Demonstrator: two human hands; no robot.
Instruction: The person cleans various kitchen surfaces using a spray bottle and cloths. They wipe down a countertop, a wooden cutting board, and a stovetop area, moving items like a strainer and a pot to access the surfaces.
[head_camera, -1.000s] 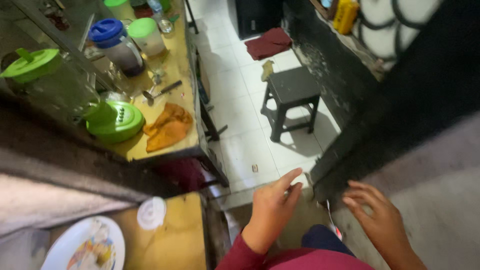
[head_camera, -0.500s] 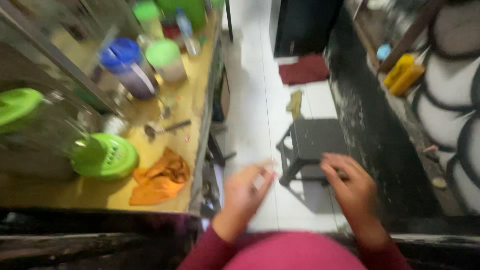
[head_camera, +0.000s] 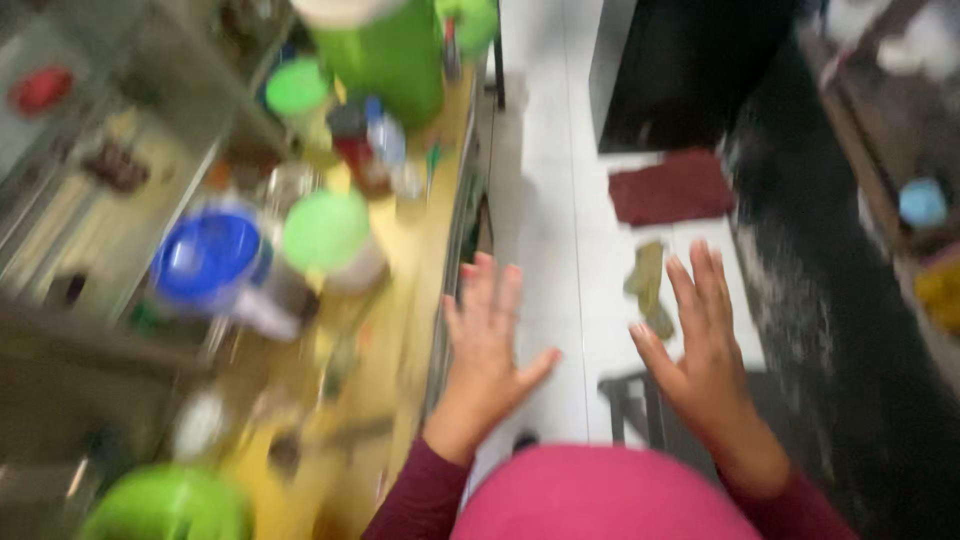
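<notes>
Both hands have lifted and spread since a moment ago, and the view has swung forward along the yellow worktop (head_camera: 420, 250), so the dark stool (head_camera: 640, 395) that sat ahead of them now peeks out just beneath the right hand (head_camera: 705, 345). The left hand (head_camera: 490, 345) hovers palm-down right beside the worktop's edge, fingers (head_camera: 485, 290) released and fanned out, grasping nothing; the right hand floats over the white tiled floor (head_camera: 545, 180), fingers (head_camera: 700, 285) equally loose and empty, well apart from the left. Dark red sleeves and a pink garment (head_camera: 600, 495) fill the bottom of the view. Everything is blurred by motion, so fine detail is lost. Nearest the left hand on the worktop stands a clear jar with a round pale-green lid (head_camera: 325, 230), and just beside it a jar with a glossy blue lid (head_camera: 205, 255). Farther back rises a tall green container (head_camera: 385, 60), smooth-sided, with another small green-lidded jar (head_camera: 297, 88) to its left and a small bottle with a blue cap (head_camera: 385, 135) near it; any labels are too smeared to make out. A bright green plastic lid (head_camera: 165, 505) sits at the bottom left corner. On the floor lie a dark red mat (head_camera: 670, 188), soft-looking and rectangular, and a crumpled olive rag (head_camera: 648, 285) between the mat and the stool. To the right runs a dark, speckled wall (head_camera: 820, 300).
</notes>
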